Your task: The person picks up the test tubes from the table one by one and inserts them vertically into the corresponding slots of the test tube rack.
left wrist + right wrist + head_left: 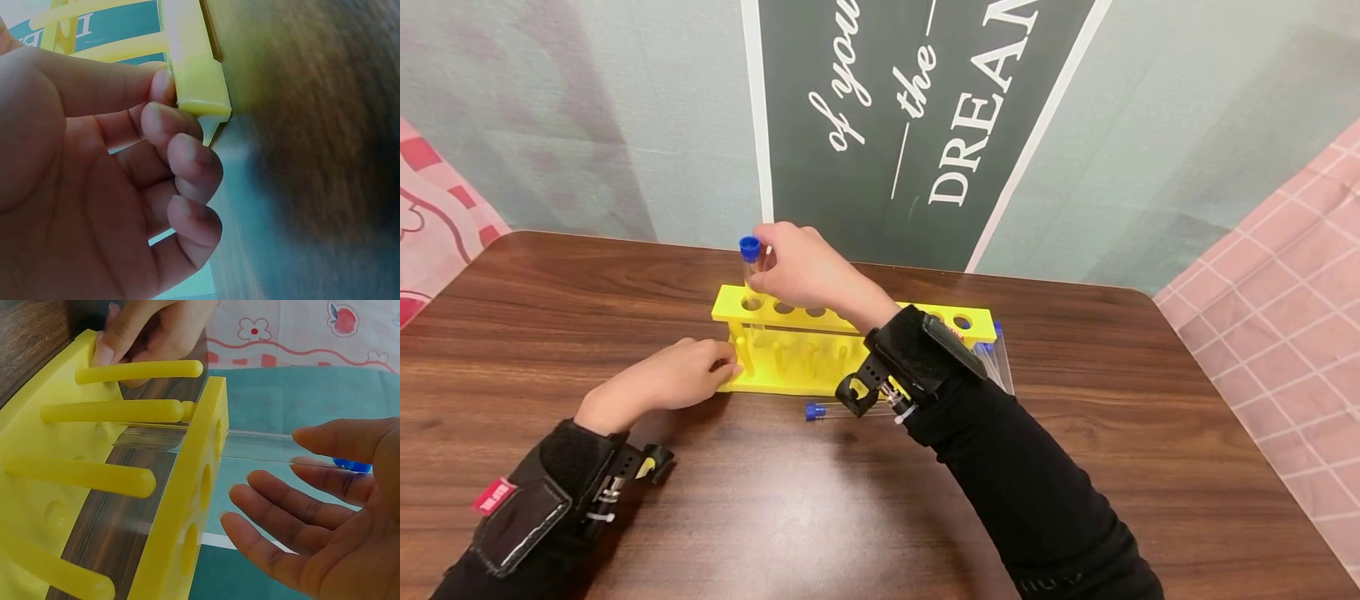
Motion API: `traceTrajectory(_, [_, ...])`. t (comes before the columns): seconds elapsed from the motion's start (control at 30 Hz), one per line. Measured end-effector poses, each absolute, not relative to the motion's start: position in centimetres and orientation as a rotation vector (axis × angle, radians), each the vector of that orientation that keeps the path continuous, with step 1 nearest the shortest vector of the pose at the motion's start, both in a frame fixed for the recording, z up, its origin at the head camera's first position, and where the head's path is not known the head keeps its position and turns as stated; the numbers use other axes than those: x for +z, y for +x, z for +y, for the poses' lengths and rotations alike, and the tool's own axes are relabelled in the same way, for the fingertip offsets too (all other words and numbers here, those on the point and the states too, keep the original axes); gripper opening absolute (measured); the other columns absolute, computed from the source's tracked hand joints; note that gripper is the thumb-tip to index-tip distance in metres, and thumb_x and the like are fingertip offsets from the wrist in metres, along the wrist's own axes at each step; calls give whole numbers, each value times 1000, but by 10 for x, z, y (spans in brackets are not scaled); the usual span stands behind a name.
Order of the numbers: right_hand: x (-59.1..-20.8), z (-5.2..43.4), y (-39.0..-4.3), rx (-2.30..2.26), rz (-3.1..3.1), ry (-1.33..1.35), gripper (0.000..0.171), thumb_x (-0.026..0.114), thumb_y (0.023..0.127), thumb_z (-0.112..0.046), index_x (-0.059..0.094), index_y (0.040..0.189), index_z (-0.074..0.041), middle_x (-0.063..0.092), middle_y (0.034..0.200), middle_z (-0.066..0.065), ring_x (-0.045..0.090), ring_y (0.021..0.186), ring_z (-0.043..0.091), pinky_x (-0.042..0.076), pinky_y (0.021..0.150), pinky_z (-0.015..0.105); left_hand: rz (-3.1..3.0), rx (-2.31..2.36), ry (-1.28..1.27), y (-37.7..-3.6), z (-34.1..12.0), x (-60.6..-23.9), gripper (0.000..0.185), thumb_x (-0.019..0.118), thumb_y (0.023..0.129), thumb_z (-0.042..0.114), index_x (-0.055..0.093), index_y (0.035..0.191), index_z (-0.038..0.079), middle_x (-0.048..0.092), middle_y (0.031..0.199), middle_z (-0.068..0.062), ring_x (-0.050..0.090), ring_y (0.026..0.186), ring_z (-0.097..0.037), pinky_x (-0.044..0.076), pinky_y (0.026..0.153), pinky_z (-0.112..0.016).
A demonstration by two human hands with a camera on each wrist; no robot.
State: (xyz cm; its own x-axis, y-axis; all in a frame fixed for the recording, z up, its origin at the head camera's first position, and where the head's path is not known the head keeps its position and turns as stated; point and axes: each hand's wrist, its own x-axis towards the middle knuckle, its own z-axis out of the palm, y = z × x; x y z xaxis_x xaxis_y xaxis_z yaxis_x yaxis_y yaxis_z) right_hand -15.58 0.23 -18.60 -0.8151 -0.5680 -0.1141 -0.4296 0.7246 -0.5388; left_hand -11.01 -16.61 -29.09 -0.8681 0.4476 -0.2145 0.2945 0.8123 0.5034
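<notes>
A yellow test-tube rack (730,305) stands on the wooden table (820,517). My right hand (772,255) reaches over its left end and pinches a clear test tube (750,275) with a blue cap, just below the cap. The tube stands in the leftmost hole. In the right wrist view the tube (250,445) passes through the rack's top bar (194,506), between thumb and index finger of my right hand (312,450). My left hand (688,371) grips the left end of the rack's base; its curled fingertips (164,87) touch the rack's corner (197,81).
One more capped tube (835,410) lies on the table just in front of the rack, partly under my right wrist. Several tubes (1000,358) lie by the rack's right end. A wall with a dark poster (910,125) rises behind the table's far edge.
</notes>
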Motion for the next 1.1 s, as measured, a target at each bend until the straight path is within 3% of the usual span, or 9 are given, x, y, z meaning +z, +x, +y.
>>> traceTrajectory(0.3, [-183, 3, -154, -751, 2594, -726, 15, 60, 87, -13, 49, 97, -9, 55, 88, 5, 55, 64, 19, 40, 46, 24, 2676, 671, 577, -110, -166, -290, 21, 49, 94, 15, 50, 75, 9, 38, 60, 1, 35, 52, -13, 31, 52, -28])
traceTrajectory(0.53, [-180, 12, -152, -745, 2589, -645, 20, 61, 87, -14, 51, 102, -8, 55, 94, 5, 61, 70, 21, 49, 57, 31, 2678, 676, 585, -110, -167, -289, 21, 49, 94, 15, 50, 74, 9, 38, 60, 1, 35, 52, -13, 31, 52, -28])
traceTrajectory(0.63, [-176, 17, -149, -697, 2613, -618, 21, 62, 86, -16, 52, 104, -9, 57, 93, 4, 59, 68, 22, 47, 54, 30, 2680, 676, 588, -110, -167, -289, 21, 49, 94, 14, 50, 74, 9, 38, 60, 1, 36, 53, -13, 31, 52, -28])
traceTrajectory(0.87, [-174, 32, -138, -493, 2687, -734, 25, 65, 85, -19, 59, 105, -6, 59, 94, 4, 53, 83, 17, 44, 71, 25, 2685, 672, 587, -110, -166, -288, 21, 50, 94, 14, 50, 73, 9, 38, 60, 0, 36, 53, -13, 30, 52, -27])
traceTrajectory(1.1, [-178, 45, -124, -433, 2689, -739, 26, 63, 85, -18, 59, 108, -7, 60, 94, 4, 53, 84, 18, 44, 72, 26, 2682, 681, 586, -111, -166, -288, 20, 50, 94, 13, 50, 74, 8, 38, 60, 0, 35, 52, -13, 30, 51, -27])
